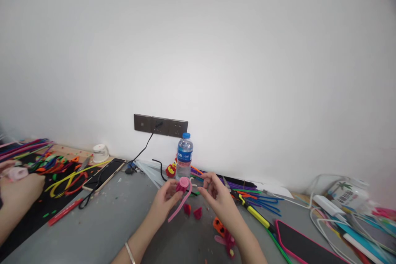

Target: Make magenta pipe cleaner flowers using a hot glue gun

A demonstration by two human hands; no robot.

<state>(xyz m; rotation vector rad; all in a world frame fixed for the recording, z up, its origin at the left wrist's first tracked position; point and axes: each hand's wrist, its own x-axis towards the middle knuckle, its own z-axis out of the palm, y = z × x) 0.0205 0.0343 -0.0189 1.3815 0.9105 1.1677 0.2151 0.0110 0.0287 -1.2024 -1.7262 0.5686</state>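
Observation:
My left hand (165, 200) pinches a rolled pink pipe cleaner (183, 182), a small coil with a darker pink side. Its loose light-pink end curves down to the right of my fingers. Just right of the coil, my right hand (215, 196) is raised with thumb and fingers bent and apart, and I see nothing between them. Two small dark-pink pieces (197, 213) lie on the table below the hands. Under my right forearm are an orange piece with black spots (219, 227) and a dark-pink figure (229, 242), both partly hidden.
A water bottle (185, 159) stands by the wall. Pipe cleaners (262, 200), a yellow-black cutter (255, 213) and a pink-edged phone (303, 243) lie right. Left are another phone (105, 174), a red pen (65, 212), yellow-handled scissors (69, 181) and another person's hand (21, 189).

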